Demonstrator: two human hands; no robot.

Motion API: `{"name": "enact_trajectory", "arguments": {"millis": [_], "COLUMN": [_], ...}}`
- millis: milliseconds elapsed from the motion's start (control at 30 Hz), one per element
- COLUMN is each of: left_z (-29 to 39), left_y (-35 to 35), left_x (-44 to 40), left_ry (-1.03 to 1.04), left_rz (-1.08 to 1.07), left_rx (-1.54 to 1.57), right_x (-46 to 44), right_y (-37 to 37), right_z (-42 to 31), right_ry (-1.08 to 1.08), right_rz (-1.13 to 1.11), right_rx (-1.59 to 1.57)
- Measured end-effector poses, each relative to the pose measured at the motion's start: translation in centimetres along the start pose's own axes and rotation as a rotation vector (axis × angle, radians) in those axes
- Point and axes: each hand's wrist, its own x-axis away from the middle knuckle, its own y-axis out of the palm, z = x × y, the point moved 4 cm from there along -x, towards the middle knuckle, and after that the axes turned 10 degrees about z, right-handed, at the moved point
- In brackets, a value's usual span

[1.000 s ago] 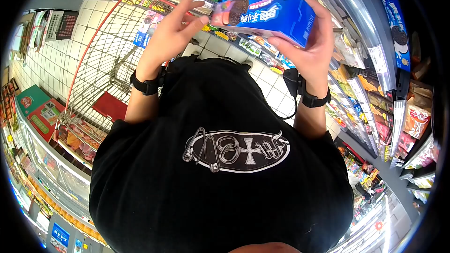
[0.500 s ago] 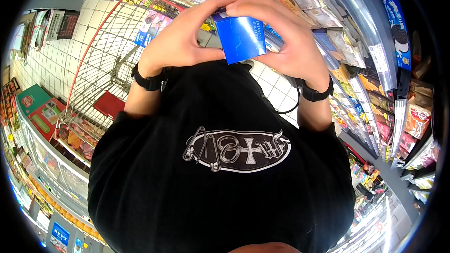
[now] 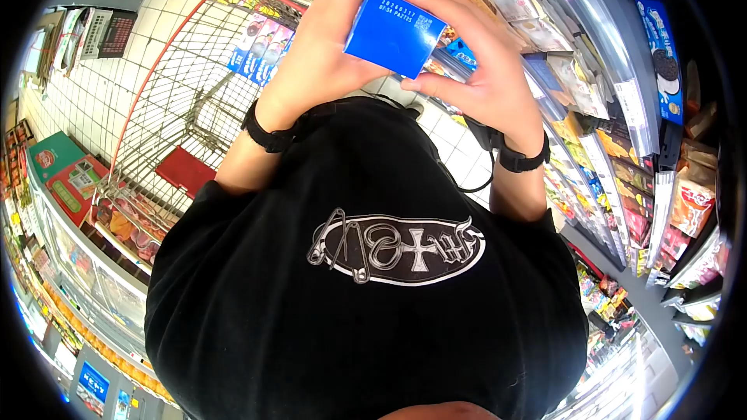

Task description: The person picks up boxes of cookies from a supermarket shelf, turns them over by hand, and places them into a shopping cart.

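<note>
Between my two hands is a small blue carton (image 3: 393, 35), tilted, with one end face toward me. White printed digits and a small square code run along that face's upper edge. My left hand (image 3: 323, 50) wraps the carton's left side, thumb along its lower edge. From the other side my right hand (image 3: 482, 54) holds it, fingers over the top and thumb tip at the bottom corner. Both wrists wear black bands. The carton's far side is hidden.
A wire shopping cart (image 3: 187, 93) with a red rim stands at the left, with blue and pink packs (image 3: 261, 50) inside. Shelves of packaged food (image 3: 513, 4) line the front and right. A freezer case (image 3: 85, 249) with boxes on it runs along the left.
The carton has turned in my hands, so a different end face with printed digits now shows. My left hand has shifted to the right, and both thumbs have moved up slightly.
</note>
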Motion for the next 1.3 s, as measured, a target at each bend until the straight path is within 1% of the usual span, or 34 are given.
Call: {"name": "enact_trajectory", "arguments": {"millis": [33,100,167,233,300,400,667,867,933,967,1033,1067,1100,1133,1167,1200,1300], "left_z": [0.0,0.0,0.0,0.0,-0.2,-0.6,-1.2,-2.2,-2.9,-3.2,-3.6,-3.6,-3.6,-3.6,-3.5,-3.4,-2.9], "left_y": [0.2,0.2,0.2,0.2,0.1,0.0,-0.6,-2.1,-2.7,-2.9,-3.5,-3.7,-3.9,-4.2,-4.4,-4.5,-4.5], "left_x": [0.1,0.2,0.2,0.2,0.4,0.5,0.9,1.8,2.3,2.4,2.9,2.9,2.9,3.0,3.0,3.1,3.8], "left_ry": [0.000,0.002,-0.008,-0.016,-0.055,-0.053,-0.085,-0.127,-0.139,-0.139,-0.153,-0.146,-0.136,-0.059,-0.056,-0.048,-0.086], "left_rz": [-0.002,0.090,0.075,0.057,0.030,0.017,0.031,0.060,0.075,0.078,0.084,0.084,0.084,0.044,0.050,0.063,0.094], "left_rx": [0.002,0.096,0.101,0.115,0.108,0.111,0.122,0.127,0.137,0.139,0.140,0.132,0.124,0.011,0.007,0.033,0.065], "right_x": [0.0,0.2,0.3,0.4,0.5,0.6,0.3,-0.2,-0.5,-0.6,-0.6,-0.6,-0.3,0.1,0.3,0.3,0.7], "right_y": [0.1,0.2,0.3,0.1,0.2,0.4,1.5,3.5,4.5,5.0,6.0,6.1,6.4,6.6,6.7,6.8,7.1], "right_z": [-0.1,0.0,0.0,-0.3,-0.2,0.2,0.8,1.3,1.3,1.3,1.6,1.6,1.8,2.2,2.6,2.8,3.2], "right_ry": [-0.018,0.002,0.025,0.071,0.084,0.099,0.102,0.197,0.116,0.122,0.282,0.227,0.225,0.266,0.304,0.298,0.225], "right_rz": [0.002,0.030,0.056,0.051,0.052,0.044,0.020,-0.035,-0.012,-0.020,-0.013,-0.028,-0.033,-0.028,-0.022,-0.026,-0.060], "right_rx": [0.030,0.006,-0.024,0.016,-0.003,-0.023,0.006,0.013,0.073,0.068,0.019,0.063,0.059,-0.004,-0.066,-0.067,-0.021]}}
